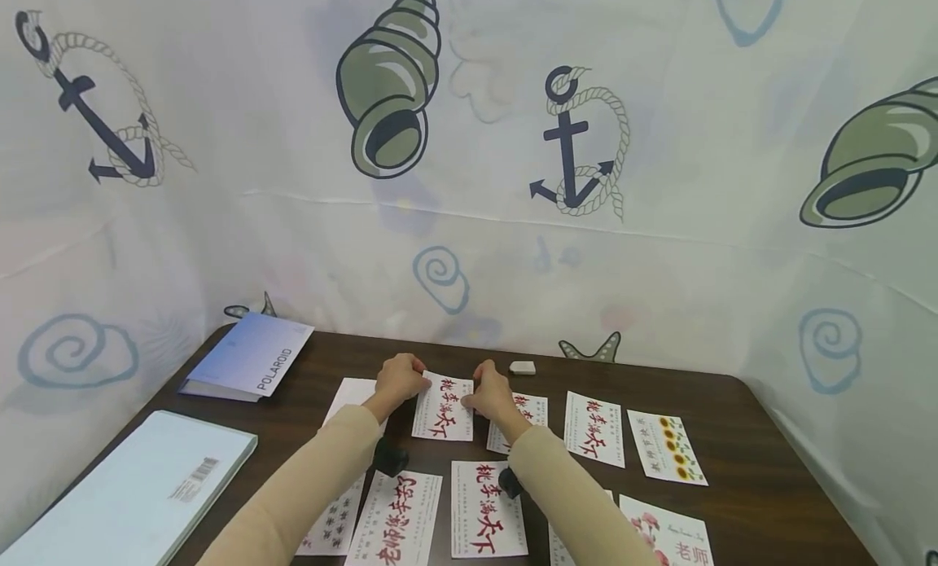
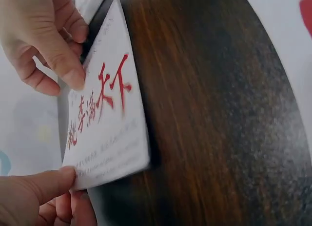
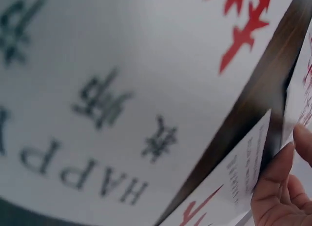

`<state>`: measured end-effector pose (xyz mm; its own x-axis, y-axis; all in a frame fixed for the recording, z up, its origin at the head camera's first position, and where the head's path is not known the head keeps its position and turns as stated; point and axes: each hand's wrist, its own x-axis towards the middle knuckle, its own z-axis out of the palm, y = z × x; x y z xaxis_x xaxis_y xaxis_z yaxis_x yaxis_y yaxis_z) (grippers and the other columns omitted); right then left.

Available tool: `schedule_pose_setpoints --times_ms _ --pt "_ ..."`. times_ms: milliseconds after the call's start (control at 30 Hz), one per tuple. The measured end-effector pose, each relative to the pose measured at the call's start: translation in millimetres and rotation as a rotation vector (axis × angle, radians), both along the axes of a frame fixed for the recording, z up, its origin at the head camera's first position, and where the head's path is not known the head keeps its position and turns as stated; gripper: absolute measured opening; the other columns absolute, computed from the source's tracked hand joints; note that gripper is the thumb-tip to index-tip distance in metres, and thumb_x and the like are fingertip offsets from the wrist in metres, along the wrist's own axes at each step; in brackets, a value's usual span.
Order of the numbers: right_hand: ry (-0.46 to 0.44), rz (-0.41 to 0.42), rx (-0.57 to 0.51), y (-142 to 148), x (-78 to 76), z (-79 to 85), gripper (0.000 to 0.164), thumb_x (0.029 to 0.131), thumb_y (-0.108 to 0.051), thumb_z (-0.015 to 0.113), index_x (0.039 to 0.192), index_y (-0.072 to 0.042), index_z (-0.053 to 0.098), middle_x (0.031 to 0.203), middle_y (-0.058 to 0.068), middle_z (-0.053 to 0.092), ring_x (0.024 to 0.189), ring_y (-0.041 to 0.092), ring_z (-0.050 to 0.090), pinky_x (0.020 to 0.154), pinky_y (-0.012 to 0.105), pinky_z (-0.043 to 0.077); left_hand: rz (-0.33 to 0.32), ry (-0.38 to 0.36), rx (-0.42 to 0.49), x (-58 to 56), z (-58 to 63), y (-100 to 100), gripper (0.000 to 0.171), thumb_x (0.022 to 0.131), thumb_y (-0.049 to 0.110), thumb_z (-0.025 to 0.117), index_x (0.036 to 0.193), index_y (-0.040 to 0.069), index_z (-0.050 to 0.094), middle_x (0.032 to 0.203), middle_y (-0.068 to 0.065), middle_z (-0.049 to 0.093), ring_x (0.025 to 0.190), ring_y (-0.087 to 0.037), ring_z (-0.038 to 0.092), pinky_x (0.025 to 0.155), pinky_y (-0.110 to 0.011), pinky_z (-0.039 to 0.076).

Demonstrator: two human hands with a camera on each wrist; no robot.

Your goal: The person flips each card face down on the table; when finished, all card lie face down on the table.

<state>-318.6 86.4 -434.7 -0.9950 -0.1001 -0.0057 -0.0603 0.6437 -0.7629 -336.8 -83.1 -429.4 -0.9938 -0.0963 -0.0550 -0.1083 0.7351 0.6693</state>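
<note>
A white greeting card with red Chinese characters (image 1: 444,407) is held up a little by both hands near the back of the table. My left hand (image 1: 400,379) pinches its left edge by the upper corner. At the right edge, my right hand (image 1: 494,393) grips it between thumb and fingers. Seen from the left wrist, the left thumb (image 2: 46,184) lies on the card face (image 2: 114,133), while the right hand (image 2: 41,33) reaches in above. In the right wrist view, the right fingers (image 3: 278,192) appear at the lower right, touching the card's edge.
Several cards lie in rows on the dark wooden table (image 1: 762,444), including a sunflower card (image 1: 668,448) and a pink flower card (image 1: 670,533). A blue POLAROID album (image 1: 252,350) and a pale blue book (image 1: 139,484) sit left. A white eraser-like block (image 1: 523,368) is at the back.
</note>
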Motion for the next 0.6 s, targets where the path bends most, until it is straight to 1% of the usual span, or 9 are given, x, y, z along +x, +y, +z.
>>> schedule_pose_setpoints --times_ms 100,200,300,400,467,533,567,600 --pt "0.049 0.015 0.017 -6.6 5.1 0.5 0.037 0.079 -0.003 0.072 0.106 0.0 0.047 0.071 0.006 0.05 0.058 0.015 0.046 0.052 0.026 0.039 -0.019 0.02 -0.004 0.8 3.8 -2.9 0.018 0.077 0.013 0.071 0.092 0.005 0.066 0.086 -0.008 0.064 0.079 -0.024 0.056 0.073 -0.04 0.044" --pt "0.09 0.05 0.022 -19.9 15.1 2.8 0.034 0.08 -0.011 0.073 0.103 0.0 0.05 0.072 0.004 0.05 0.06 0.014 0.043 0.052 0.025 0.035 -0.03 0.045 -0.013 3.6 10.6 -6.7 0.016 0.076 0.011 0.069 0.091 0.005 0.066 0.081 -0.007 0.063 0.077 -0.023 0.055 0.071 -0.039 0.043" --pt "0.072 0.102 0.021 -34.4 25.1 5.3 0.04 0.079 -0.024 0.075 0.101 0.0 0.051 0.073 0.003 0.049 0.061 0.014 0.042 0.052 0.024 0.034 -0.037 0.062 -0.021 5.4 15.6 -9.2 0.016 0.074 0.01 0.068 0.089 0.006 0.066 0.079 -0.005 0.062 0.076 -0.022 0.055 0.068 -0.036 0.042" --pt "0.058 0.117 0.046 -44.0 31.5 6.0 0.049 0.076 -0.036 0.077 0.1 -0.001 0.05 0.072 0.001 0.046 0.062 0.014 0.041 0.052 0.025 0.032 -0.05 0.078 -0.029 6.8 18.3 -9.7 0.015 0.073 0.011 0.067 0.087 0.006 0.066 0.078 -0.005 0.062 0.074 -0.021 0.055 0.064 -0.032 0.041" --pt "0.078 0.122 0.057 -46.8 33.9 5.7 0.05 0.075 -0.034 0.077 0.1 -0.001 0.049 0.071 0.002 0.046 0.062 0.015 0.042 0.052 0.025 0.033 -0.053 0.084 -0.024 8.0 19.3 -9.4 0.015 0.073 0.012 0.067 0.087 0.006 0.065 0.078 -0.004 0.062 0.072 -0.019 0.056 0.062 -0.03 0.04" --pt "0.09 0.12 0.052 -47.2 35.5 6.4 0.045 0.077 -0.029 0.075 0.101 -0.001 0.049 0.072 0.002 0.049 0.061 0.014 0.044 0.052 0.025 0.034 -0.05 0.089 0.005 9.5 20.6 -9.0 0.016 0.074 0.014 0.067 0.088 0.006 0.065 0.079 -0.004 0.063 0.068 -0.017 0.059 0.06 -0.028 0.04" --pt "0.103 0.123 0.04 -46.5 35.7 6.7 0.041 0.077 -0.024 0.074 0.101 0.0 0.05 0.072 0.003 0.051 0.062 0.014 0.045 0.052 0.025 0.036 -0.054 0.088 0.047 10.2 21.3 -8.7 0.016 0.077 0.014 0.066 0.09 0.005 0.065 0.08 -0.005 0.064 0.068 -0.016 0.061 0.061 -0.027 0.043" --pt "0.098 0.13 0.005 -45.7 35.8 7.2 0.038 0.079 -0.019 0.072 0.102 0.001 0.05 0.074 0.004 0.052 0.061 0.013 0.048 0.052 0.024 0.04 -0.063 0.084 0.103 11.2 21.9 -8.6 0.018 0.08 0.015 0.066 0.093 0.003 0.065 0.083 -0.007 0.066 0.068 -0.016 0.063 0.062 -0.026 0.046"
